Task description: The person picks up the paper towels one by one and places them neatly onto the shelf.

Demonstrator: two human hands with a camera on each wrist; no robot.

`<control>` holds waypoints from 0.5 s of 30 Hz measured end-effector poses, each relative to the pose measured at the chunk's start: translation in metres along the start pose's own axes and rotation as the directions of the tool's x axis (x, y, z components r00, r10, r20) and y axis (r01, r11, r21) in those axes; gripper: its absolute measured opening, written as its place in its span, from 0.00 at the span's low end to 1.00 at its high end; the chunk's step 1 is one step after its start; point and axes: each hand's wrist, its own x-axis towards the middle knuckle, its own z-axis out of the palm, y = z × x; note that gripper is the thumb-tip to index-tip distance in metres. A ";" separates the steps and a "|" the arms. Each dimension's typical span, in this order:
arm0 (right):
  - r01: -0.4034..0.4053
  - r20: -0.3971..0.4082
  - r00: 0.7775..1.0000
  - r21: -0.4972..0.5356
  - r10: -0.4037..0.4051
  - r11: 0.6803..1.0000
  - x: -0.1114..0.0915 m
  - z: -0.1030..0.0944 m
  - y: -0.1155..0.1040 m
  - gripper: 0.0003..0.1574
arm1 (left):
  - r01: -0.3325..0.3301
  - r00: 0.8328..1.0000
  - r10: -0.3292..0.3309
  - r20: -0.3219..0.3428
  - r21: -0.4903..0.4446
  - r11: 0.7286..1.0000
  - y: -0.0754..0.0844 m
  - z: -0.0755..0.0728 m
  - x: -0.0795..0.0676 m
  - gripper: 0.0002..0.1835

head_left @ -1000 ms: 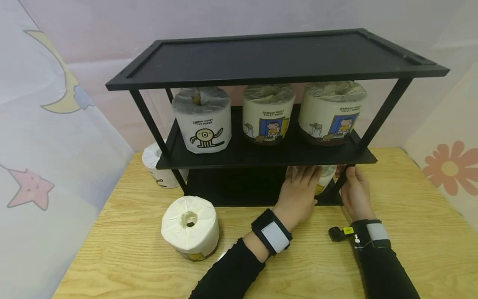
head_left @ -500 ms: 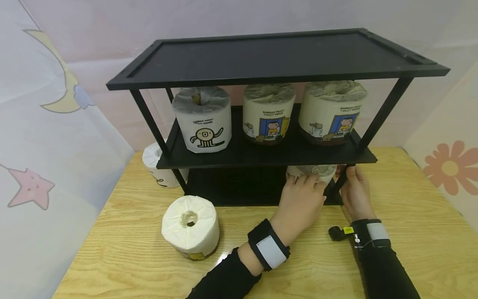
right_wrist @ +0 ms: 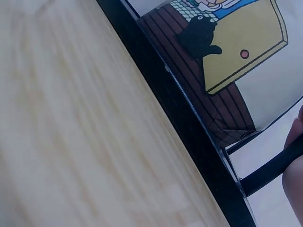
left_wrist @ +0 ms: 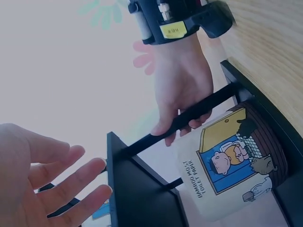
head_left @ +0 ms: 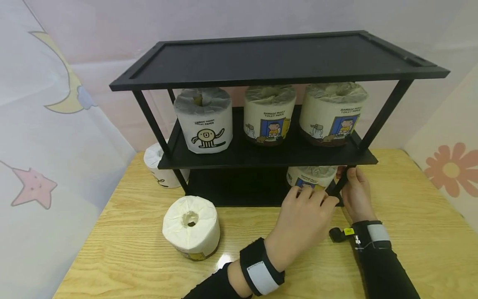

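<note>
My left hand [head_left: 304, 224] is just in front of the black shelf rack [head_left: 267, 160], fingers loosely bent and holding nothing. In the left wrist view that hand [left_wrist: 42, 172] stands apart from a wrapped toilet paper roll [left_wrist: 232, 161]. This roll [head_left: 310, 176] sits upright on the right end of the bottom shelf, partly hidden by the middle shelf and my left hand. My right hand [head_left: 356, 193] grips the rack's front right post [head_left: 342, 180], thumb on one side and fingers on the other. Beside the roll, part of my right hand [right_wrist: 294, 182] shows around the post.
Three toilet paper rolls [head_left: 203, 128] stand in a row on the middle shelf. Another roll [head_left: 191, 226] stands on the wooden table [head_left: 123, 245], front left of the rack. Behind the rack's left posts is one more roll [head_left: 151, 160].
My left hand has come away from the roll on the bottom shelf, drawing back toward me and leaving more of its printed front visible. The right hand stays on the post.
</note>
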 end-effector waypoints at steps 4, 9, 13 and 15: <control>0.005 -0.010 1.000 0.034 -0.005 0.999 0.000 0.001 0.001 0.13 | -0.035 0.999 0.035 0.001 0.009 0.999 0.001 -0.007 -0.007 0.12; 0.013 -0.017 1.000 0.048 -0.012 0.999 0.001 0.000 0.001 0.13 | -0.069 0.998 0.070 -0.011 0.026 0.997 -0.002 -0.014 -0.013 0.13; 0.014 -0.009 1.000 0.040 -0.013 0.999 0.002 0.000 0.002 0.13 | -0.108 0.994 0.108 -0.009 0.004 0.994 -0.006 -0.021 -0.016 0.14; 0.012 -0.005 1.000 0.042 -0.012 0.999 0.002 0.000 0.002 0.13 | -0.133 0.991 0.133 -0.014 -0.010 0.991 -0.007 -0.026 -0.018 0.14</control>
